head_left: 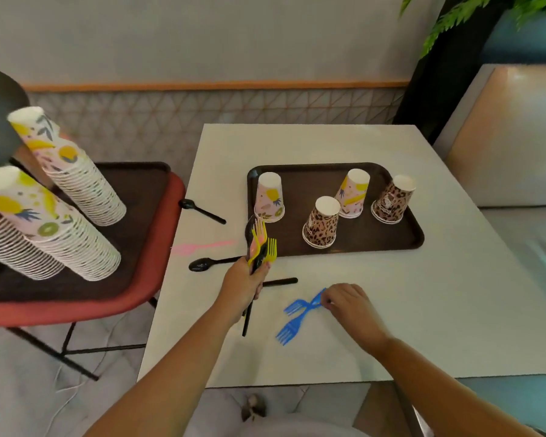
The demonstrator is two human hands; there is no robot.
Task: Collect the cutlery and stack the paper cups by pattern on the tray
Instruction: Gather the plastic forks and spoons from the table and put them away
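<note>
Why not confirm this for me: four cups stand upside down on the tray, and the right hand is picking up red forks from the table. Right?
Not quite. The forks under the right hand are blue, not red, as the head view shows. The rest holds: four cups stand upside down on the tray, and the forks lie on the table.

The white tabletop (344, 143) holds a brown tray (297, 247), two black spoons (202, 211) (208, 264), a pink fork (199, 246), a black handle (281, 281) and two blue forks (292, 320).
</note>
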